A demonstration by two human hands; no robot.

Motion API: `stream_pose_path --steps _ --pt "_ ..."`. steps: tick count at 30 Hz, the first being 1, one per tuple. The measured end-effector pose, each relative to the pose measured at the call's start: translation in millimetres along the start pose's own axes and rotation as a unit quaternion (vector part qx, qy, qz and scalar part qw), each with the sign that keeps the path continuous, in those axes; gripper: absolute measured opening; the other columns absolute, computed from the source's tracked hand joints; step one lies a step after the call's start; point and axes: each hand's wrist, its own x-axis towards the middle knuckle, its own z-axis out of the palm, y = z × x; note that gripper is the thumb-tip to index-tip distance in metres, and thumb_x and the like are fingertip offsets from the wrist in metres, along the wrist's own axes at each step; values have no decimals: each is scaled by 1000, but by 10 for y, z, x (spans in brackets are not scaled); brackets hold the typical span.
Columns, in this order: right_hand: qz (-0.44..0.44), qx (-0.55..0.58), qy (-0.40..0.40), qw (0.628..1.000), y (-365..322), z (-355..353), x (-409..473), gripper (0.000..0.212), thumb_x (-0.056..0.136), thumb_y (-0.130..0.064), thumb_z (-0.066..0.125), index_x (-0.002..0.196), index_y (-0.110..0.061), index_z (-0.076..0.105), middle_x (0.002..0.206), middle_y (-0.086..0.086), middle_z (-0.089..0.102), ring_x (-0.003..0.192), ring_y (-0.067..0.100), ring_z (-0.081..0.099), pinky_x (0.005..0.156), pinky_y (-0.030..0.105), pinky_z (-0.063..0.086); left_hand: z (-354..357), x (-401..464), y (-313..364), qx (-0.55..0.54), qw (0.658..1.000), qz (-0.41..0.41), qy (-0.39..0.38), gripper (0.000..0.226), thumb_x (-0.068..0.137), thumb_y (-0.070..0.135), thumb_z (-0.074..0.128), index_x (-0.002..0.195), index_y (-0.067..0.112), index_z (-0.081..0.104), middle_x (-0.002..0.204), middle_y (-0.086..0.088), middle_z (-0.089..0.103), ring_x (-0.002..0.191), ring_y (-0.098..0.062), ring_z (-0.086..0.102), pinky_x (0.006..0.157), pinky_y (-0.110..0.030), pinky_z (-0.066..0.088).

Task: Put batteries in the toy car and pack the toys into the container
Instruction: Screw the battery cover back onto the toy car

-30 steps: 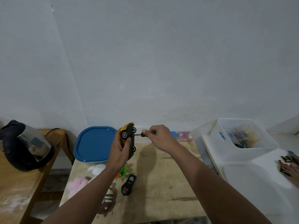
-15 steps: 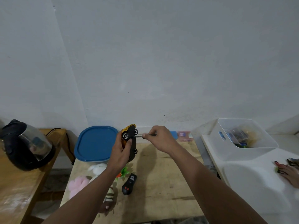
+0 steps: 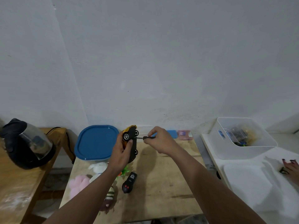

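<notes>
My left hand [image 3: 120,153] holds a yellow toy car [image 3: 131,139] on its side above the wooden table [image 3: 161,183], black underside facing right. My right hand [image 3: 159,140] pinches a small screwdriver [image 3: 145,137] whose tip touches the car's underside. The container with a blue lid [image 3: 97,142] stands at the table's back left. A black remote control [image 3: 129,182] lies near the middle. A white plush [image 3: 98,168], a pink plush [image 3: 77,185] and a striped toy [image 3: 110,194] lie at the left, partly hidden by my left arm.
A black kettle [image 3: 25,144] sits on a lower wooden table at the left. A white bin [image 3: 242,138] with items stands on a white surface at the right, where another person's hand [image 3: 291,168] rests. A blue and a pink pack [image 3: 179,134] lie by the wall.
My right hand has shifted slightly away from the car, showing more of the screwdriver shaft. The other person's hand at the right has moved a little.
</notes>
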Motion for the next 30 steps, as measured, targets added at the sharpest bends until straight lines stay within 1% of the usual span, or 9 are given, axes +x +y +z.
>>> stream_pose_path --steps 2,6,9,14,17,20,24,28,30 --pt "21 46 -28 998 7 -22 -32 16 89 -26 74 97 -14 67 83 2 64 63 14 58 52 29 55 5 -3 -10 -1 1000 -4 2 33 108 31 50 135 50 43 126 6 64 115 -20 64 98 -49 57" --pt "5 -33 -9 999 20 -4 -63 35 98 -45 60 99 -12 72 75 3 61 55 18 55 56 44 59 -4 -14 -45 -5 1000 -10 4 34 108 33 50 136 51 42 127 9 63 116 -15 63 100 -47 56" --pt "27 12 -21 999 61 12 -65 21 94 -36 67 106 -20 63 90 1 62 60 15 54 42 25 46 3 -17 -38 -7 1000 -14 5 34 108 33 50 137 50 42 127 10 63 116 -14 63 100 -45 56" --pt "-15 -19 1 1000 41 52 -78 42 98 -48 57 98 -9 73 78 8 65 64 15 55 58 36 45 -16 -2 -25 -9 1000 -17 2 34 108 35 50 137 52 41 128 5 64 117 -21 64 98 -48 57" --pt "18 32 -3 999 53 36 -57 25 92 -42 68 104 -20 65 85 -2 62 66 15 55 50 24 43 -33 -11 0 -9 1000 -9 -1 36 108 35 51 130 61 43 126 9 64 115 -19 66 97 -50 58" --pt "-5 10 17 1000 83 37 -42 34 95 -45 63 85 -13 68 78 -2 66 66 15 55 59 31 50 -39 -30 21 -16 1000 -3 0 37 107 32 52 125 64 45 121 12 66 110 -17 68 95 -51 59" --pt "5 14 7 1000 86 51 -85 29 90 -48 68 99 -20 68 100 -5 69 83 9 60 71 29 50 -47 -53 32 -15 1000 -5 -9 40 108 32 51 122 69 44 122 11 66 111 -18 68 93 -50 60" --pt "-12 7 35 999 124 77 -76 33 92 -43 68 73 -18 57 70 -6 57 66 12 54 59 28 40 -43 -55 40 -13 1000 -5 -10 38 108 33 51 123 67 43 124 12 64 113 -14 65 95 -46 59" --pt "-17 -27 41 999 95 86 -108 34 93 -50 64 80 -20 59 70 -9 56 69 12 56 57 27 39 -41 -56 38 -15 1000 -8 -14 36 108 33 50 124 65 43 124 11 64 114 -16 65 93 -44 60"
